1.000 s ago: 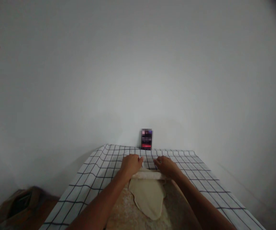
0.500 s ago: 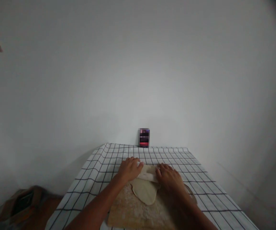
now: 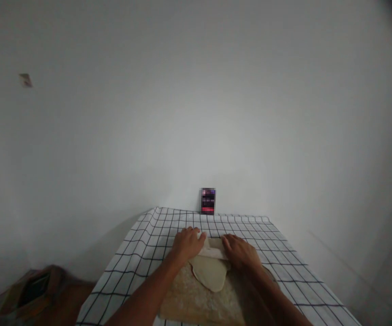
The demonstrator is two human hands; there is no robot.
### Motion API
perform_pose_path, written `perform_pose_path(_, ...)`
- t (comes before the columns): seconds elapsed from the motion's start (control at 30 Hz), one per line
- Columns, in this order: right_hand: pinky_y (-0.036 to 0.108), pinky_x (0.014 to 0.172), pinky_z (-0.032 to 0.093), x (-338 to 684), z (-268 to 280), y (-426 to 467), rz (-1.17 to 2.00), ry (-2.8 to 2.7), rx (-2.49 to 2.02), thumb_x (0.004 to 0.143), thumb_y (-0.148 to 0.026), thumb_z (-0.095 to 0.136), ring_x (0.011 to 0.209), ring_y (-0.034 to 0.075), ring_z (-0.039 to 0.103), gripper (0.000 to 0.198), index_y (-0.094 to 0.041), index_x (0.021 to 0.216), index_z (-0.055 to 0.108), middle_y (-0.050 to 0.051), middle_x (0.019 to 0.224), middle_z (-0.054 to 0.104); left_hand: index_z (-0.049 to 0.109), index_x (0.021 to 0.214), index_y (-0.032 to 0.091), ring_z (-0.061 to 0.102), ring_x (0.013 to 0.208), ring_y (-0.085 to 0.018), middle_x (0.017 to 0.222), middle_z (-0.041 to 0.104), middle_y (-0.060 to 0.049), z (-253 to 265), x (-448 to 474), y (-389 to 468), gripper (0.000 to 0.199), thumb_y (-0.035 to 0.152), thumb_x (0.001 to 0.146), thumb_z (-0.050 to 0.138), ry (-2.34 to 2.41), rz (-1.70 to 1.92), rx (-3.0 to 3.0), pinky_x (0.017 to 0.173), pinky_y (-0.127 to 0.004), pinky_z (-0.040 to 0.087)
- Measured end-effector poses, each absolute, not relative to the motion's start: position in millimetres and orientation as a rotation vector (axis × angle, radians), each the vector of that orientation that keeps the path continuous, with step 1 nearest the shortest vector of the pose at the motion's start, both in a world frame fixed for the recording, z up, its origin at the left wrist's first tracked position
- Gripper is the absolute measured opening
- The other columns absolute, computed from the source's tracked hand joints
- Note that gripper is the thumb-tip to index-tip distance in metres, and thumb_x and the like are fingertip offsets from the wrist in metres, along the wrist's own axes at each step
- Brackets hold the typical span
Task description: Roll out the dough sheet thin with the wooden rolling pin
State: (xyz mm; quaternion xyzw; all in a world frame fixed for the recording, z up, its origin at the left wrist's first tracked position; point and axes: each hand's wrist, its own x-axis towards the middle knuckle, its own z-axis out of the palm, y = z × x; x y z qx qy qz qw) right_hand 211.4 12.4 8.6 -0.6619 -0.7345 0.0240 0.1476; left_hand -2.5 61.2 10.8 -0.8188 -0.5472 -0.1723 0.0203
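Note:
A flat, pale sheet of dough lies on a floured wooden board. Across its far part runs a light-coloured rolling pin. My left hand is closed over the pin's left end, with the thumb toward the middle. Over the right end, my right hand rests with its fingers curled down. Both hands hide the ends of the pin, and the dough under it is partly covered.
A white cloth with a black grid covers the table. At its far edge a phone-like dark object, blurred out, leans on the wall. A round rim shows behind my right forearm. A box-like item stands low at left.
The whole view has shifted a little, so the table appears slightly lower and further right. Both hands stay on the rolling pin, with little visible movement over the dough.

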Motion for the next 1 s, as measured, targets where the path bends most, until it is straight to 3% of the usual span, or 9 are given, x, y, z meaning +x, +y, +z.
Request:
perform_pose_path(0.3, 0.04, 0.1, 0.048, 223, 8, 84, 0.219, -2.011, -1.963, 0.105, -0.055, 0.025, 0.124, 0.028, 0.065, 0.06, -0.02, 0.128, 0.068, 0.013, 0.137, 0.068, 0.076, 0.103, 0.02, 0.074, 0.103, -0.029, 0.106, 0.079, -0.012, 17, 8, 112, 0.059, 0.055, 0.104, 0.029, -1.967, -0.464, -2.506, 0.087, -0.04, 0.055)
perform_pose_path(0.6, 0.035, 0.096, 0.048, 228, -1, 107, 0.2, -2.056, -1.984, 0.104, -0.048, 0.035, 0.121, 0.024, 0.066, 0.048, -0.02, 0.124, 0.069, 0.014, 0.129, 0.071, 0.076, 0.101, 0.019, 0.074, 0.101, -0.031, 0.105, 0.079, -0.014, 18, 9, 123, 0.051, 0.053, 0.101, 0.038, -2.056, -0.439, -2.482, 0.084, -0.04, 0.054)
perform_pose_path(1.0, 0.039, 0.091, 0.05, 224, 4, 77, 0.052, -2.151, -2.09, 0.105, -0.035, 0.034, 0.113, 0.025, 0.067, 0.039, -0.025, 0.118, 0.068, 0.013, 0.12, 0.071, 0.074, 0.106, 0.019, 0.072, 0.105, -0.029, 0.112, 0.076, -0.015, 19, 7, 105, 0.052, 0.048, 0.106, 0.03, -2.022, -0.39, -2.447, 0.087, -0.038, 0.052)
